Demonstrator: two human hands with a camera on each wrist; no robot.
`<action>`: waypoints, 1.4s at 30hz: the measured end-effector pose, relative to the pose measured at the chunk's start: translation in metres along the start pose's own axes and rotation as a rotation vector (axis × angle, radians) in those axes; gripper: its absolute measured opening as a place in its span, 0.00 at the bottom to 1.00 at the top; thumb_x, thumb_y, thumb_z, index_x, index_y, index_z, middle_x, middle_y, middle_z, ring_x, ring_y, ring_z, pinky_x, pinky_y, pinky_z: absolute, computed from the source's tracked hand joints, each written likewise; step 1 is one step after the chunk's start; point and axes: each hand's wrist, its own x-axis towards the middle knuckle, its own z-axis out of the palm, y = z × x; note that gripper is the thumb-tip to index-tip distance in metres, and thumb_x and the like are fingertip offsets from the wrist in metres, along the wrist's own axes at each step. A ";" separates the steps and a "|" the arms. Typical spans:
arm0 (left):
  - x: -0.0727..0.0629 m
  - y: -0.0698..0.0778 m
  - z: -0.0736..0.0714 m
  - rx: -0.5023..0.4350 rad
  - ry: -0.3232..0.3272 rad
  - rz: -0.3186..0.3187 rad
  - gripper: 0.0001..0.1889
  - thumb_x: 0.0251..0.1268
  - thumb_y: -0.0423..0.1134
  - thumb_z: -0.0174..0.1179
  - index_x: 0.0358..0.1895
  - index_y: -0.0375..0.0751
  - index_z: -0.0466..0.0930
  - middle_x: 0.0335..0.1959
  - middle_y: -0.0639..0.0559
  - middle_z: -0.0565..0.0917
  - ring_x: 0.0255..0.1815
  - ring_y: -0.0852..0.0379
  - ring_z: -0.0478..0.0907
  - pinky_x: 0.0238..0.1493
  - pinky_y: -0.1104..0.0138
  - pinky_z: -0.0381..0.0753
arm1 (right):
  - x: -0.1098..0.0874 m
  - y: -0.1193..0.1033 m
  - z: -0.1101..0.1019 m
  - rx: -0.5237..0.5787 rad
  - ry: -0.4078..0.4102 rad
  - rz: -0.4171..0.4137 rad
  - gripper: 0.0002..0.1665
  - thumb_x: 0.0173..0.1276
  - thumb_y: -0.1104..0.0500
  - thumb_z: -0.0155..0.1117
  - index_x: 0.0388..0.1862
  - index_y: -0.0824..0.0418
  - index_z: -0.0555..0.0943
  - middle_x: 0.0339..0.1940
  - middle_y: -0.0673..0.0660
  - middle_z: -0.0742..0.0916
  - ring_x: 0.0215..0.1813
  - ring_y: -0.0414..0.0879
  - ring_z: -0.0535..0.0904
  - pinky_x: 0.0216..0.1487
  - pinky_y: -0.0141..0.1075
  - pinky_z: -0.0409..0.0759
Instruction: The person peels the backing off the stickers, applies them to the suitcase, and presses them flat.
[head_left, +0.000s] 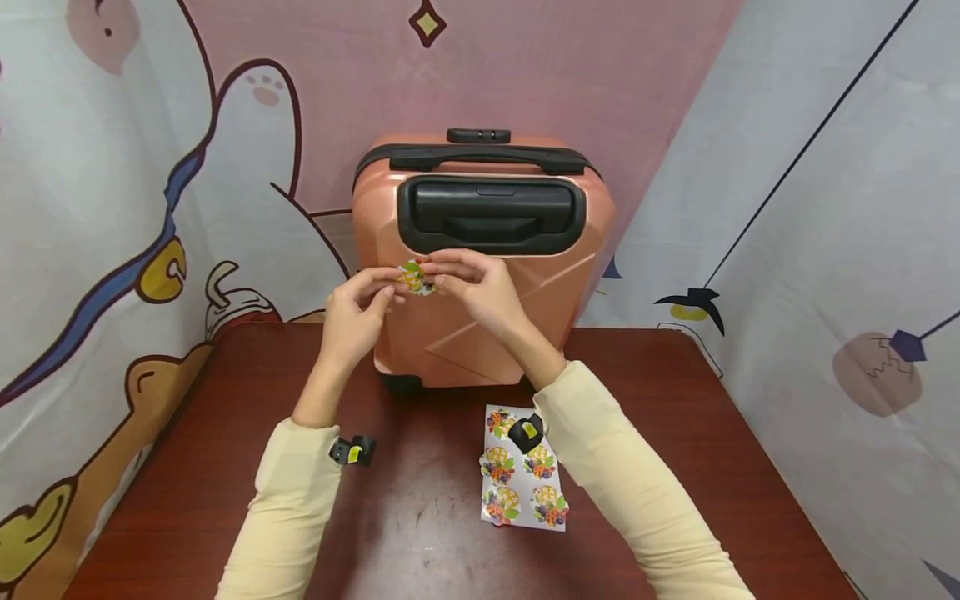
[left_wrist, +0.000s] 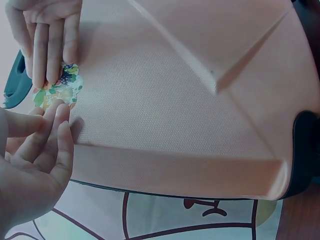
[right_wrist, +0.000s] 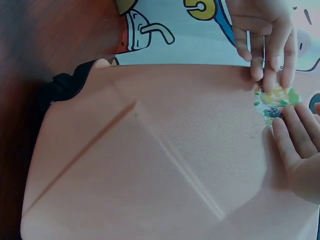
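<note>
A small fruit-patterned sticker (head_left: 417, 278) with a scalloped edge is spread between both hands in front of the upper left of an upright rose-pink suitcase (head_left: 480, 333). Its left edge is pinched by the fingers of my left hand (head_left: 354, 315). At the opposite edge my right hand (head_left: 483, 293) holds it with the fingertips, the knuckles just below the black handle recess. The left wrist view shows the sticker (left_wrist: 70, 85) between the two sets of fingertips, close over the textured shell. Fingers cover parts of both edges.
On the brown table (head_left: 427, 533) lies a white sheet (head_left: 519, 492) with several more fruit stickers, partly under the right forearm. Black wrist straps show at both cuffs. A cartoon-printed cloth (head_left: 750, 167) hangs behind and beside the table.
</note>
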 end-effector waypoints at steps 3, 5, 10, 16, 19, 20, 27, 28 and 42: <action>-0.001 0.005 -0.001 0.007 -0.003 0.014 0.10 0.63 0.23 0.50 0.45 0.28 0.78 0.34 0.37 0.83 0.32 0.47 0.80 0.37 0.65 0.79 | -0.003 0.007 -0.001 -0.022 -0.021 0.033 0.15 0.62 0.74 0.56 0.49 0.75 0.76 0.44 0.68 0.82 0.48 0.56 0.79 0.44 0.41 0.78; -0.001 0.005 -0.001 0.005 -0.001 0.013 0.10 0.63 0.23 0.50 0.45 0.28 0.78 0.34 0.37 0.83 0.32 0.47 0.80 0.37 0.65 0.79 | -0.006 0.016 0.000 -0.049 -0.045 0.078 0.15 0.62 0.73 0.57 0.48 0.75 0.77 0.43 0.68 0.83 0.47 0.55 0.80 0.45 0.40 0.78; -0.002 0.000 -0.001 0.005 -0.005 0.008 0.11 0.64 0.24 0.50 0.46 0.29 0.78 0.36 0.37 0.83 0.33 0.48 0.80 0.36 0.66 0.79 | -0.009 0.022 0.001 -0.080 -0.082 0.135 0.14 0.62 0.72 0.57 0.47 0.76 0.77 0.43 0.68 0.83 0.47 0.55 0.80 0.43 0.37 0.78; -0.002 0.000 -0.003 -0.007 -0.008 0.005 0.11 0.64 0.24 0.49 0.47 0.28 0.77 0.36 0.35 0.82 0.33 0.46 0.79 0.37 0.65 0.79 | 0.002 0.002 0.003 -0.052 -0.084 0.024 0.18 0.62 0.73 0.56 0.52 0.74 0.75 0.47 0.67 0.82 0.49 0.54 0.79 0.46 0.40 0.77; -0.002 0.000 -0.003 -0.006 -0.013 -0.004 0.11 0.64 0.24 0.49 0.47 0.28 0.77 0.36 0.36 0.82 0.33 0.47 0.79 0.37 0.66 0.79 | 0.003 0.000 0.003 -0.056 -0.087 0.017 0.18 0.62 0.73 0.56 0.52 0.74 0.75 0.48 0.66 0.82 0.50 0.53 0.78 0.47 0.40 0.77; -0.001 0.001 -0.003 -0.008 -0.013 -0.007 0.11 0.64 0.23 0.49 0.46 0.28 0.78 0.36 0.36 0.83 0.33 0.47 0.79 0.37 0.66 0.79 | 0.002 0.002 0.003 -0.056 -0.088 0.027 0.18 0.62 0.73 0.56 0.52 0.74 0.75 0.48 0.66 0.82 0.50 0.53 0.78 0.48 0.39 0.77; -0.002 0.001 -0.003 0.010 -0.015 -0.002 0.11 0.65 0.24 0.49 0.46 0.29 0.78 0.35 0.36 0.83 0.33 0.47 0.79 0.36 0.64 0.79 | -0.007 0.022 0.002 -0.114 -0.097 0.099 0.16 0.61 0.73 0.58 0.49 0.75 0.77 0.44 0.67 0.83 0.49 0.52 0.79 0.48 0.36 0.76; -0.002 0.001 -0.003 0.012 -0.015 -0.002 0.11 0.65 0.24 0.48 0.46 0.29 0.78 0.36 0.36 0.83 0.33 0.47 0.79 0.36 0.64 0.79 | -0.007 0.021 0.002 -0.113 -0.093 0.090 0.16 0.61 0.73 0.58 0.49 0.75 0.77 0.44 0.67 0.83 0.49 0.52 0.79 0.48 0.36 0.76; -0.004 -0.005 -0.001 0.035 -0.021 -0.005 0.12 0.64 0.24 0.49 0.47 0.31 0.78 0.35 0.38 0.83 0.32 0.49 0.80 0.37 0.65 0.79 | -0.010 0.012 -0.006 -0.089 -0.081 0.086 0.16 0.61 0.73 0.57 0.50 0.76 0.75 0.46 0.68 0.82 0.51 0.53 0.78 0.49 0.37 0.76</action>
